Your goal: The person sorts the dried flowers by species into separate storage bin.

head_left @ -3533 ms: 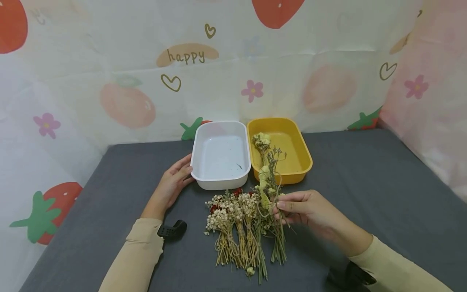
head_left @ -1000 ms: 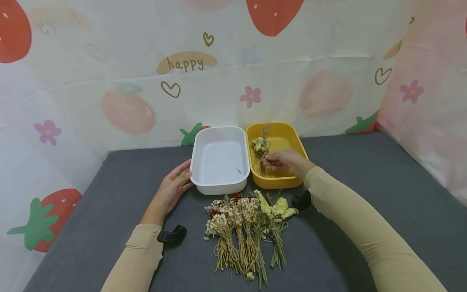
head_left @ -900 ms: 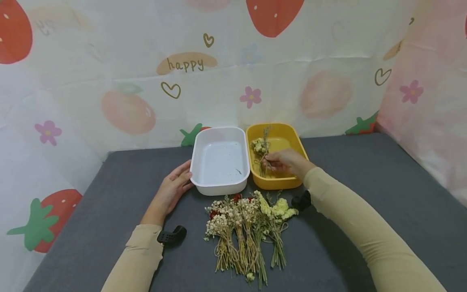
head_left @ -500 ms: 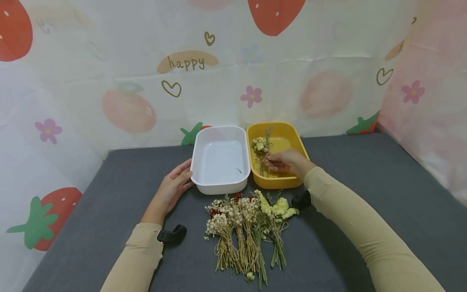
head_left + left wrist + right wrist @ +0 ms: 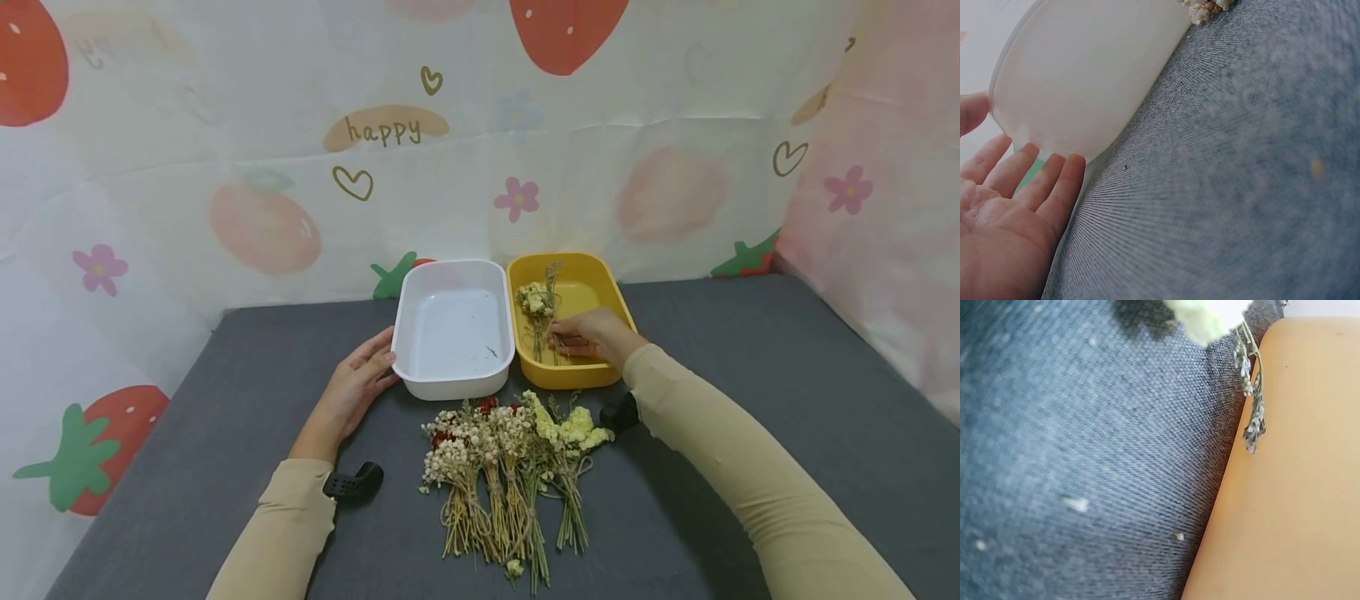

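Inside the yellow tray (image 5: 573, 378) my right hand (image 5: 597, 333) pinches the stems of a slim grey-green dried flower bunch (image 5: 552, 287). Left of it in the tray lies a pale yellow dried bunch (image 5: 536, 300). The right wrist view shows only the tray's outer wall, the cloth and some blossom; the hand is out of that view. My left hand (image 5: 354, 392) touches the left front corner of the white tray (image 5: 454, 388). In the left wrist view its fingers (image 5: 1047, 181) are nearly straight, their tips against the tray wall, with the thumb by the rim.
In front of the trays lie several twine-tied dried bunches (image 5: 491, 467), cream and dark red, and a yellow one (image 5: 576, 429) at their right. Bits of stem lie in the white tray. A patterned curtain (image 5: 570, 192) hangs behind the grey cloth (image 5: 255, 392).
The right hand has carried the grey-green bunch from the row in front into the yellow tray, then shifted it slightly right within the last second. The left hand has stayed at the white tray.
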A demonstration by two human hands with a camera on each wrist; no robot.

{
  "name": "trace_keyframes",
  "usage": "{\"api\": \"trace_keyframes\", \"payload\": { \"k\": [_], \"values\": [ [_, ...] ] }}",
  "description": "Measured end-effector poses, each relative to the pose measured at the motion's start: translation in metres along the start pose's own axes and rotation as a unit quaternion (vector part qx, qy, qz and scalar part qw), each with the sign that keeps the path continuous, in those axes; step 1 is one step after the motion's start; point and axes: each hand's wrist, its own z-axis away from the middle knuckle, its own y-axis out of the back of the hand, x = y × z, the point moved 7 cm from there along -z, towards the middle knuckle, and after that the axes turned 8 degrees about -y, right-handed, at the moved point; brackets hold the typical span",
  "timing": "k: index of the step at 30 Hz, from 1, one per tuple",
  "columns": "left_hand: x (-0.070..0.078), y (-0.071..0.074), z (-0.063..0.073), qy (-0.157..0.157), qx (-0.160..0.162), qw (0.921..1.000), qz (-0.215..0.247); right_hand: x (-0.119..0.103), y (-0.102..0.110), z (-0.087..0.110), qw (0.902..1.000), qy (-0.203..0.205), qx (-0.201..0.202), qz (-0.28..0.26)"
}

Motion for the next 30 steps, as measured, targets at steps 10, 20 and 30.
{"api": "trace_keyframes", "payload": {
  "k": [10, 20, 30],
  "values": [
    [0.001, 0.001, 0.001, 0.003, 0.000, 1.0000, -0.002, -0.003, 0.003, 0.008, 0.9992, 0.019, 0.034, 0.006],
    [0.003, 0.000, 0.000, 0.002, -0.003, 1.0000, 0.006, -0.012, 0.009, 0.048, 0.9952, 0.091, -0.005, 0.035],
    [0.001, 0.001, -0.001, 0.008, -0.005, 0.9999, 0.007, 0.009, 0.007, 0.098, 0.9868, 0.117, -0.111, -0.014]
  ]
}}
